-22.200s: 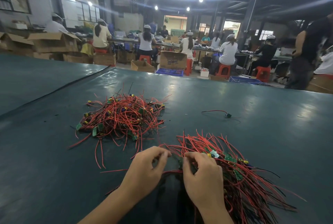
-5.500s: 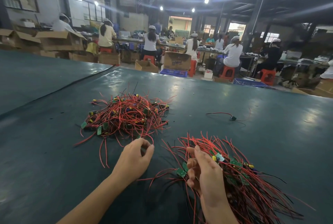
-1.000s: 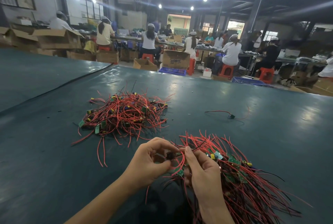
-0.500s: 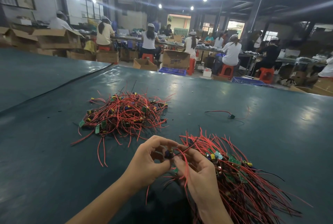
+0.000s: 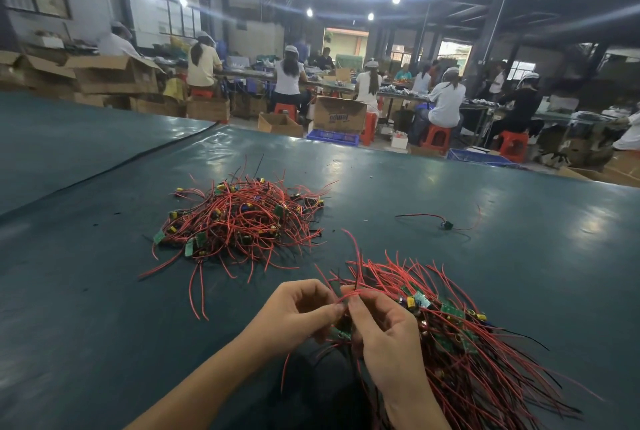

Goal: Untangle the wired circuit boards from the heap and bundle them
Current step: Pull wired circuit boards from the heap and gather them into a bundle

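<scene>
A tangled heap [image 5: 239, 221] of small green circuit boards with red and black wires lies on the dark green table, beyond my hands to the left. A second, combed-out bundle [image 5: 460, 336] of the same boards fans out at the near right. My left hand [image 5: 298, 315] and my right hand [image 5: 388, 336] meet at the bundle's left end. Both pinch the red wires [image 5: 356, 277] of one board there. The board itself is mostly hidden between my fingers.
One loose wired board [image 5: 445, 221] lies alone further right on the table [image 5: 519, 256]. A seam in the table cover [image 5: 114, 166] runs at the left. Beyond the far edge, several seated workers, cardboard boxes [image 5: 341, 114] and red stools fill the hall.
In the last second my hands stayed at the bundle's left end, working the same wires; a red wire now loops upward above my fingertips. The heap has not moved.
</scene>
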Demonstrator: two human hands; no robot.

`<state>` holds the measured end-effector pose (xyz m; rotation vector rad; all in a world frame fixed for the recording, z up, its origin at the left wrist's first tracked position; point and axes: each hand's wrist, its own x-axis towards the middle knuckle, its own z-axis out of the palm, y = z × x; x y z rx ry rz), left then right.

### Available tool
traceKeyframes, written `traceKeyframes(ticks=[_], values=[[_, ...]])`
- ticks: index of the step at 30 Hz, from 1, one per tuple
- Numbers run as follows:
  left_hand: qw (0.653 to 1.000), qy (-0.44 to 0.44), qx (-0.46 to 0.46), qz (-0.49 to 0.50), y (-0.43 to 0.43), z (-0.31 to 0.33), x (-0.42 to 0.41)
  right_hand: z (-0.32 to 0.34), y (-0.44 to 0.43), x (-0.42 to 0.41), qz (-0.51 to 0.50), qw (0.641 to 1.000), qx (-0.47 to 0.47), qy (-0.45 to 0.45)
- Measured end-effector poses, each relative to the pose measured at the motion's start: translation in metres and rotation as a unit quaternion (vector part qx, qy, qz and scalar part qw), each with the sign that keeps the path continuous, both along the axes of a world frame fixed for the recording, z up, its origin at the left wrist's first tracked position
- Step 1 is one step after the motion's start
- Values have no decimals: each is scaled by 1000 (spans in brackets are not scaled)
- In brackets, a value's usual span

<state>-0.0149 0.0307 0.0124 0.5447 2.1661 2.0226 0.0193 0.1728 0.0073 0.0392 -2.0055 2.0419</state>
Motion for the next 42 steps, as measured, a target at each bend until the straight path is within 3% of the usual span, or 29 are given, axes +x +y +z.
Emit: traceKeyframes(ticks=[3,8,12,16,20,38,42], values=[[999,1,21,37,0,0,-1,-2,-1,-1,-12,1000,-22,-4],[983,-70,122,115,-1,-1,-8,2,3,-3,-56,994,-92,-26],[982,-76,140,99,-2,-2,-7,4,6,-3,-65,992,-108,-20],[994,-60,86,-15,-1,-3,-2,5,2,-2,-22,995,-100,-8],[998,-9,11,-54,4,-3,5,6,-1,0,-3,994,-107,-18],[986,153,-48,50,4,-9,8,0,-6,2,-27,997,28,-65],[989,135,-33,47,5,-8,7,2,-9,3,-34,997,-11,-70]])
